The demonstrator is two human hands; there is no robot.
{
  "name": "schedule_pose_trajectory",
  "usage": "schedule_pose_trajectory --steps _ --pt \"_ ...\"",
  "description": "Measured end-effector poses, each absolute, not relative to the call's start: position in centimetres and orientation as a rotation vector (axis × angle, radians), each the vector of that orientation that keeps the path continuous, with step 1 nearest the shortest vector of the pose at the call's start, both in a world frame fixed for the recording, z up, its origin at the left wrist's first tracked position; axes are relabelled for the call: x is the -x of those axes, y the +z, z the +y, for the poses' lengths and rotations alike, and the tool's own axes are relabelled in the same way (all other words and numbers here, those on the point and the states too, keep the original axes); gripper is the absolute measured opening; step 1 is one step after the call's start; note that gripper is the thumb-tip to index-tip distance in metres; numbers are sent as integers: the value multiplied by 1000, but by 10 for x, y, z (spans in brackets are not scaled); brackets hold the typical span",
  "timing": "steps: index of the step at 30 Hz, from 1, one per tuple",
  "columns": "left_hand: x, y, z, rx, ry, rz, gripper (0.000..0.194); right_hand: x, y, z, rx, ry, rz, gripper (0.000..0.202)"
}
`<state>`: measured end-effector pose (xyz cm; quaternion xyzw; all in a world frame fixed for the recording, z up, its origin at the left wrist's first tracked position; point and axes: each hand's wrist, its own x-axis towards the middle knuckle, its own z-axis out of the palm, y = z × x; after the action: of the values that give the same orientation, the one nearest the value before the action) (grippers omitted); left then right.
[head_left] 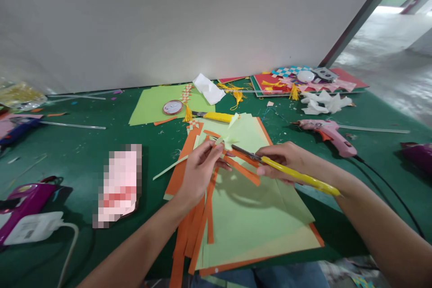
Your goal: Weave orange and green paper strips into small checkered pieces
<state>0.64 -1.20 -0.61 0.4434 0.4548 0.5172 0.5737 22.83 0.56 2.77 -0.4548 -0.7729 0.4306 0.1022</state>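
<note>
My left hand (205, 159) is closed, pinching a small bundle of paper strips (229, 139) in light green and orange. Its curled green ends stick up above my fingertips, and orange strips trail out to the right and below. In my right hand (281, 157) is a pair of yellow-handled scissors (297, 173), its dark blades pointing left at the strips. The handle lies back along my wrist. Beneath both hands are stacked light green paper sheets (256, 216) with orange sheets showing at the edges. Loose orange strips (192, 234) lie along the stack's left side.
A yellow box cutter (218, 117) lies behind the stack. To the right is a pink glue gun (332, 137) with a cord; at left are a phone (118, 184) and a purple device (29, 207). Yellow tassels (238, 96) and crumpled tissue (326, 101) lie near the wall (168, 22).
</note>
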Motion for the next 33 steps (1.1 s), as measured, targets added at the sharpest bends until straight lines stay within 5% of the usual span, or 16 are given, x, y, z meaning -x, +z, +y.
schedule_pose_trajectory --steps 9,33 --pt "-9 1 -16 -1131 1146 1139 25 -226 32 3 1407 1523 -2129 38" --pt "-12 -6 -17 -1034 1037 1066 26 -225 29 3 1322 1279 -2299 41"
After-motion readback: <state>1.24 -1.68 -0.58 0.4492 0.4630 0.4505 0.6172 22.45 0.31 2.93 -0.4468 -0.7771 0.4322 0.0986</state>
